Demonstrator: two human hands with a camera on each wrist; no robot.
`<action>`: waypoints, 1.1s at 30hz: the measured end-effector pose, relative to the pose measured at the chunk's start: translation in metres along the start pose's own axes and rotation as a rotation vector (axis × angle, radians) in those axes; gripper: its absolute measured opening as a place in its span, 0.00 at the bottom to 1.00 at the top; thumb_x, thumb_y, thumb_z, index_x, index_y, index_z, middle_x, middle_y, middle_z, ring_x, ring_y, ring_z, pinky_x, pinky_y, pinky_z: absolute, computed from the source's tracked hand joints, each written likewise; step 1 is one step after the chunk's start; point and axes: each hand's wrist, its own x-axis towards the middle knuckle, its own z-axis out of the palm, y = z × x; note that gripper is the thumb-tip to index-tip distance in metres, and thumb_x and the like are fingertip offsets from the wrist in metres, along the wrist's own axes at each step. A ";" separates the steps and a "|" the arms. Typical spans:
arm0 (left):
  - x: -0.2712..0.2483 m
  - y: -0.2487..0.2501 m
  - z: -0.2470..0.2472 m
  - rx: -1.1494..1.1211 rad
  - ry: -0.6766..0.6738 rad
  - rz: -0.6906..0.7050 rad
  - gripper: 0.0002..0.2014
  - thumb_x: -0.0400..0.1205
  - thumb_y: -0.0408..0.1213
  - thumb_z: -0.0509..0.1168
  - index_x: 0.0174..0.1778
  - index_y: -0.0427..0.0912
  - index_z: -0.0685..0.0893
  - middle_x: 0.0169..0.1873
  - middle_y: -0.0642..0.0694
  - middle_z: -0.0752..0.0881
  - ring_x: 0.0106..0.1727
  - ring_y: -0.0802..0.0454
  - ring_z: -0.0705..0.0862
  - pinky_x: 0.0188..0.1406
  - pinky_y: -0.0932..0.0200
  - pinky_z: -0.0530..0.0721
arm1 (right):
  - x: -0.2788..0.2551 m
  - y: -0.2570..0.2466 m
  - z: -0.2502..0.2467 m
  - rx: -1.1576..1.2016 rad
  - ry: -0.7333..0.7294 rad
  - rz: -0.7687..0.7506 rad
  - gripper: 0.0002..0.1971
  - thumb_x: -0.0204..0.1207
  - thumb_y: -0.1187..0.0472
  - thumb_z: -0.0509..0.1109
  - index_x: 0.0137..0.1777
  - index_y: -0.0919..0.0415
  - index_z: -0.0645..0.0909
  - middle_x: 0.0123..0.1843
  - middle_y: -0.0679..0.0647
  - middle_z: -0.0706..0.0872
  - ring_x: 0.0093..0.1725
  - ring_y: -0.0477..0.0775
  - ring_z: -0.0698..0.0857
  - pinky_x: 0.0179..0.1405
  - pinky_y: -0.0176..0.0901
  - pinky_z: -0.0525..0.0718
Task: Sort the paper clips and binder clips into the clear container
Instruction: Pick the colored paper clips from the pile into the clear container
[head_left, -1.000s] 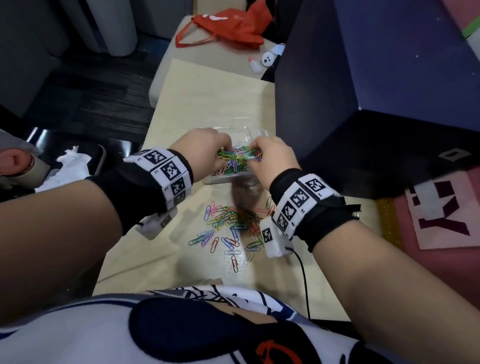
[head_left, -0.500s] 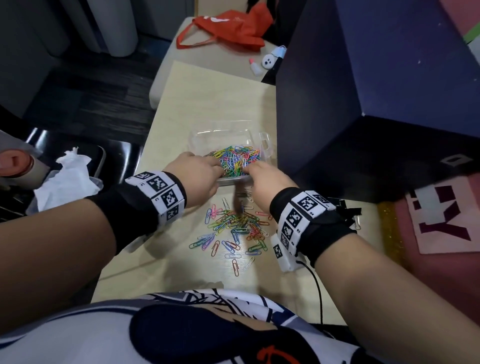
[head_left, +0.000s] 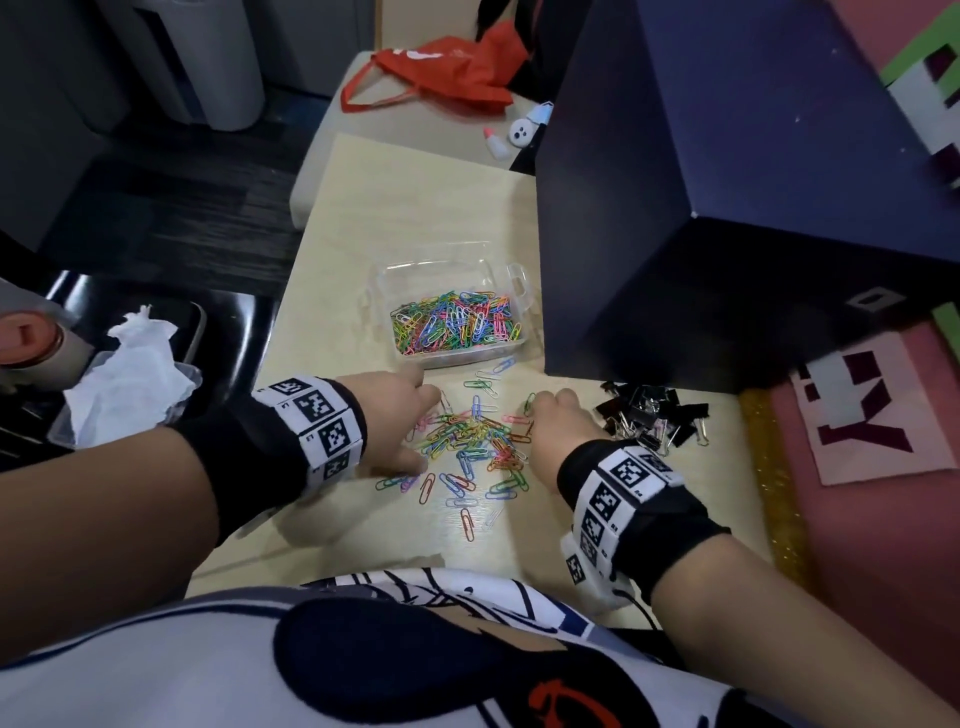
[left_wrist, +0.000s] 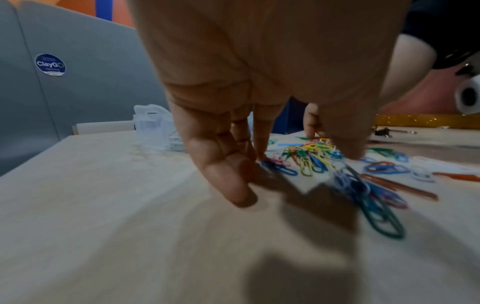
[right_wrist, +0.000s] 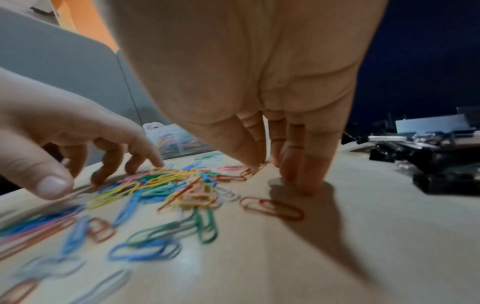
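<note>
The clear container (head_left: 375, 291) stands mid-table, its near half full of coloured paper clips (head_left: 454, 325). A loose pile of paper clips (head_left: 470, 441) lies just in front of it. My left hand (head_left: 415, 431) is at the pile's left edge, fingers spread, their tips on the table and holding nothing (left_wrist: 233, 164). At the pile's right edge my right hand (head_left: 545, 415) points straight fingers (right_wrist: 298, 164) down onto the table, its thumb touching an orange clip. Black binder clips (head_left: 652, 415) are heaped right of that hand.
A big dark blue box (head_left: 727, 208) crowds the table's right side, close behind the binder clips. A black chair with white tissue (head_left: 130, 374) stands left of the table. A red bag (head_left: 441, 67) lies on a far surface. A pink mat (head_left: 883, 426) is at the right.
Both hands held a bunch of paper clips over the container, let it fall in, then came back toward me and down to the loose pile.
</note>
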 end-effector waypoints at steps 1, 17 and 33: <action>0.000 0.001 0.002 -0.007 -0.028 0.011 0.39 0.68 0.61 0.71 0.70 0.46 0.69 0.60 0.44 0.71 0.55 0.42 0.82 0.52 0.48 0.84 | -0.003 -0.001 0.003 0.016 -0.010 -0.044 0.22 0.75 0.71 0.58 0.70 0.61 0.68 0.68 0.60 0.68 0.67 0.64 0.76 0.67 0.54 0.77; 0.001 0.025 0.015 -0.067 -0.042 0.015 0.24 0.75 0.37 0.67 0.66 0.42 0.69 0.52 0.40 0.82 0.52 0.40 0.83 0.46 0.50 0.83 | -0.016 -0.008 0.017 0.186 -0.043 -0.047 0.27 0.70 0.62 0.75 0.68 0.60 0.68 0.64 0.59 0.76 0.64 0.59 0.79 0.63 0.47 0.77; 0.016 0.027 0.002 -0.150 0.098 -0.046 0.17 0.78 0.41 0.67 0.61 0.42 0.75 0.54 0.40 0.81 0.55 0.40 0.82 0.51 0.49 0.80 | 0.004 -0.016 0.025 0.146 0.076 -0.340 0.23 0.71 0.52 0.75 0.64 0.51 0.73 0.60 0.54 0.66 0.57 0.60 0.79 0.59 0.49 0.81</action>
